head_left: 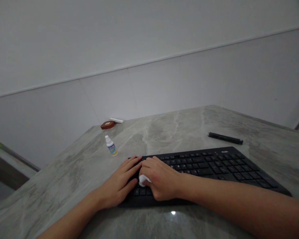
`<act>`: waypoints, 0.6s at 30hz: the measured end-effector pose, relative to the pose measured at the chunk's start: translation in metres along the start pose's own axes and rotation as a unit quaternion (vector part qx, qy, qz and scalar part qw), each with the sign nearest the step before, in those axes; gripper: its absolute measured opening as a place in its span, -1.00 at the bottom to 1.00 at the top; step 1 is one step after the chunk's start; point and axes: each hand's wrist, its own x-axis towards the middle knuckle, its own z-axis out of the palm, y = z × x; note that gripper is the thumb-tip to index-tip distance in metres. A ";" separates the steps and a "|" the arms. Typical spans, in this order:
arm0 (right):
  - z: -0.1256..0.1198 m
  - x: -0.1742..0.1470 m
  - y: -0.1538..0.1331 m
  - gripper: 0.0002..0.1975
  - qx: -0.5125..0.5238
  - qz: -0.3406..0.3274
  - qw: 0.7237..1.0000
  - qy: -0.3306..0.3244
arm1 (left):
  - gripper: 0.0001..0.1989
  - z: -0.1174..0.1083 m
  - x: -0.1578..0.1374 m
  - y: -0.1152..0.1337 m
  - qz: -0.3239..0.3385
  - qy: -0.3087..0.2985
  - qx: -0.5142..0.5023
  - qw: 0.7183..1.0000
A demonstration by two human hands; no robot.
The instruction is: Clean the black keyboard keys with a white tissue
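Note:
A black keyboard (226, 166) lies on the grey marbled table, its number pad toward the right. My left hand (119, 182) rests on the keyboard's left end with its fingers stretched out and apart. Right beside it, my right hand (159, 179) is closed around a crumpled white tissue (144, 180) and presses on the keys at the left. Only a small part of the tissue shows below the curled fingers. My two hands hide most of the keyboard's left side.
A small white bottle (111, 146) with a blue and yellow label stands behind my left hand. Farther back lie a reddish-brown case (107, 124) and a white strip-like object (116, 120). A black pen-like object (225, 138) lies behind the keyboard. The wall (154, 88) borders the table (164, 129).

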 end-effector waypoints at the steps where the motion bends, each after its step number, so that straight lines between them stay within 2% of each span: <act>1: 0.000 0.000 0.001 -0.93 0.005 -0.009 1.000 -0.003 | -0.46 0.000 0.000 0.000 0.001 0.000 -0.002 1.000; 9: -0.002 0.002 0.000 -0.93 -0.007 -0.034 0.999 -0.014 | -0.51 0.001 0.001 -0.001 0.014 0.014 -0.014 1.000; 14: -0.002 0.002 -0.004 -0.93 -0.031 0.022 0.999 0.004 | -0.51 0.000 0.003 0.002 0.015 0.016 -0.010 1.000; 18: 0.000 0.002 -0.003 -0.94 -0.014 -0.021 1.000 0.005 | -0.52 -0.001 0.002 0.003 0.025 0.029 -0.011 0.999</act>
